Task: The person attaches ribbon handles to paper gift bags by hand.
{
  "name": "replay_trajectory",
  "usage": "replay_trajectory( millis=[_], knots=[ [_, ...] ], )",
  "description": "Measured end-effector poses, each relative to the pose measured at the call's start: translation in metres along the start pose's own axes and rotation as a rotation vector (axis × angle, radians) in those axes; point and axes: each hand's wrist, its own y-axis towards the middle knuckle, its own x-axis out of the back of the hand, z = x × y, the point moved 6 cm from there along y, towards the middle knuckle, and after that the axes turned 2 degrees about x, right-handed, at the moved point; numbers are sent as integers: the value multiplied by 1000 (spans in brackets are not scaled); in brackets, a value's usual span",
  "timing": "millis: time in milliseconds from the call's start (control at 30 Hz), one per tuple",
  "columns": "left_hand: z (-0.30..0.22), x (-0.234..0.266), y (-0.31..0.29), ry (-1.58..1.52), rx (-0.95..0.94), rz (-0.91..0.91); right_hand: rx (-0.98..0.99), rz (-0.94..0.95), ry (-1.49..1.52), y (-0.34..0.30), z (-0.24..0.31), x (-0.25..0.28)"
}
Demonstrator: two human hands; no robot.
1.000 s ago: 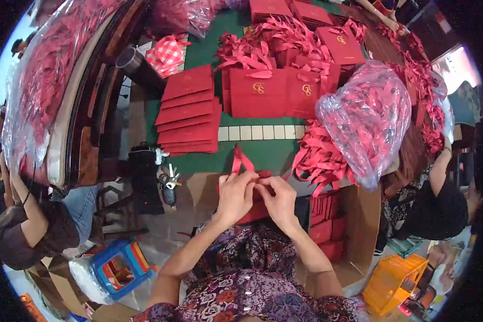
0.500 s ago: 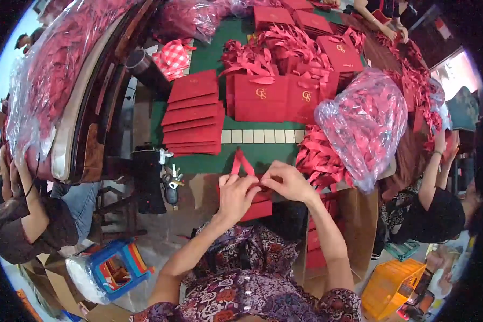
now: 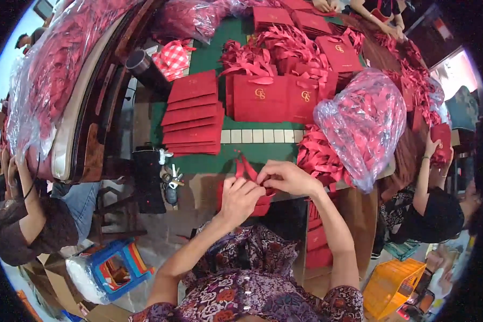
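Observation:
At the near edge of the green table, a red paper gift bag (image 3: pixel 260 208) is between my hands, with a red ribbon (image 3: pixel 243 167) standing up from it. My left hand (image 3: pixel 238 199) has its fingers closed on the bag's upper edge by the ribbon, hiding part of both. Close beside it, my right hand (image 3: pixel 287 178) pinches at the same edge, its thumb and fingertips bent together; whether ribbon is between them is hidden. Beyond my hands lies a fanned stack of flat red bags (image 3: pixel 193 115). Upright red bags (image 3: pixel 260 99) with ribbon handles stand to its right.
A clear plastic sack of red ribbons (image 3: pixel 365 118) lies on the right. Loose ribbons (image 3: pixel 319 155) spill below it. A dark tumbler (image 3: pixel 145 70) stands at left, keys (image 3: pixel 173 180) hang by the edge. Co-workers sit at both sides. An open carton (image 3: pixel 354 231) holds red bags below.
My right hand has shifted slightly left, closer over my left hand. The bag's lower part now shows less below my fingers. At right, a co-worker now holds up a red item.

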Motion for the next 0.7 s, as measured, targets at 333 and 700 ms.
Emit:
replay_trajectory(
  millis=[333, 700],
  knots=[
    [-9, -1, 12, -48, -203, 103, 122, 201, -12, 2, -18, -4],
    [20, -6, 26, -315, 200, 247, -148, -62, 94, 0, -35, 3]
  ],
)
